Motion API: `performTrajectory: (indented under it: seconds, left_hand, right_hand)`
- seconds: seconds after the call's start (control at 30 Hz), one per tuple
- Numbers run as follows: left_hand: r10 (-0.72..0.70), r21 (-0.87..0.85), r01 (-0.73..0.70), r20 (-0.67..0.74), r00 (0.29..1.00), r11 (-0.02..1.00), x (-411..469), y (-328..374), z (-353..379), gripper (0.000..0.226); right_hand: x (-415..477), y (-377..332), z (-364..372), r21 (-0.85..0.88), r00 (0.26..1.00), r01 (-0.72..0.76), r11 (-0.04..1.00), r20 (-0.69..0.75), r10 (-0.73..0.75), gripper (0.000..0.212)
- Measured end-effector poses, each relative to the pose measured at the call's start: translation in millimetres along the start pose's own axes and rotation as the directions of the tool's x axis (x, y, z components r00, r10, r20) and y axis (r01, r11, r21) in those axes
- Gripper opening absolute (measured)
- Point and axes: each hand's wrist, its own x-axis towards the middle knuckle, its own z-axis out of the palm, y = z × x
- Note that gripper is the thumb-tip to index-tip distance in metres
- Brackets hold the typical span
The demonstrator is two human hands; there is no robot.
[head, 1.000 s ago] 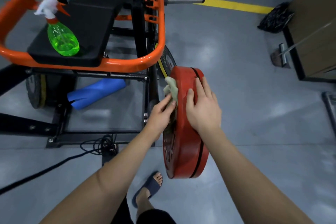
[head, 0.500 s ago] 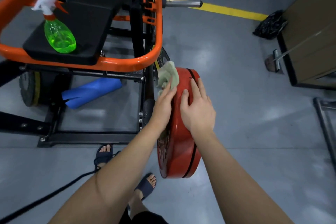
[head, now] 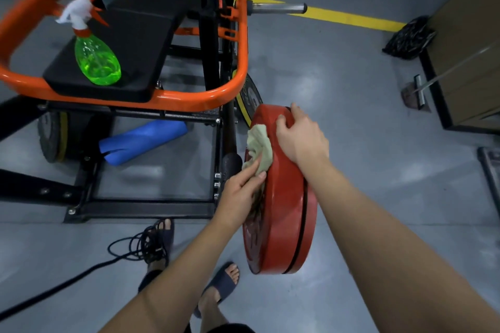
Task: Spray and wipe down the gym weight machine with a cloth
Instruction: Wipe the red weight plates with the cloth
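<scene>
A red weight plate [head: 284, 211] stands on edge on the grey floor beside the orange and black weight machine [head: 189, 97]. My right hand [head: 300, 138] grips the plate's top rim, fingers curled over it. My left hand [head: 240, 192] presses a pale green cloth [head: 258, 146] against the plate's left face, thumb and fingers pinching the cloth. A green spray bottle [head: 96, 59] with a white and orange trigger stands on the machine's black seat pad [head: 130, 43].
A blue foam roll [head: 143, 140] lies under the machine frame. Black cable [head: 135, 249] coils on the floor by my sandalled feet [head: 221, 284]. A steel bar end [head: 281, 8] sticks out to the right. A wooden cabinet [head: 470, 57] and black bag [head: 408, 38] stand at right.
My right hand slid from the plate's right face up to its top rim. My left hand moved down the left face with the cloth. The view shifted slightly.
</scene>
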Motion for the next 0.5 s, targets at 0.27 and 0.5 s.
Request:
performTrajectory:
  seconds: [0.27,0.5]
  left_hand:
    - [0.164,0.373,-0.034,-0.323,0.932,0.927,4.3,30.9,1.3,0.032]
    - [-0.175,-0.057,0.166,-0.330,0.928,0.985,38.6,103.0,-32.0,0.025]
  right_hand:
    - [21.8,-37.9,0.5,0.126,0.932,0.048,0.991,-0.363,0.001,0.040]
    - [-41.9,-67.7,27.8,0.321,0.952,0.252,0.913,-0.252,-0.174,0.038]
